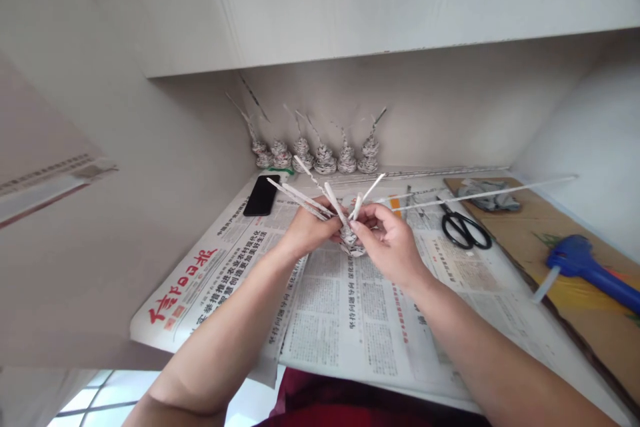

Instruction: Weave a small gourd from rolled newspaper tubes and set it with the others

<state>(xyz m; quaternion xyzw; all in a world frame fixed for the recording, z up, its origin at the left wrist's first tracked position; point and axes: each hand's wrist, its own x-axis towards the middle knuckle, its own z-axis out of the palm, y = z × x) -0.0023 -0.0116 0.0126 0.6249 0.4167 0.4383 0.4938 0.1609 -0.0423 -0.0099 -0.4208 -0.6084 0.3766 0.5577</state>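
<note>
Between my two hands is a small woven gourd of rolled newspaper strips (354,248), held just above the newspaper. Several stiff paper strips (333,200) fan upward and outward from its top. My left hand (316,225) closes on its left side, the thumb pressed near the base of the strips. From the right, my right hand (387,233) pinches the weave with thumb and fingers. One long thin paper strip (480,195) runs out past my right hand toward the far right. The fingertips behind the weave are partly hidden.
Several finished-looking woven paper gourds (325,159) stand along the back wall. A black phone (261,195) lies at left on the newspaper (320,320). Black scissors (465,227) lie at right, beside cardboard (540,247) bearing a blue glue gun (590,267) and crumpled paper (489,195). A white cabinet overhangs.
</note>
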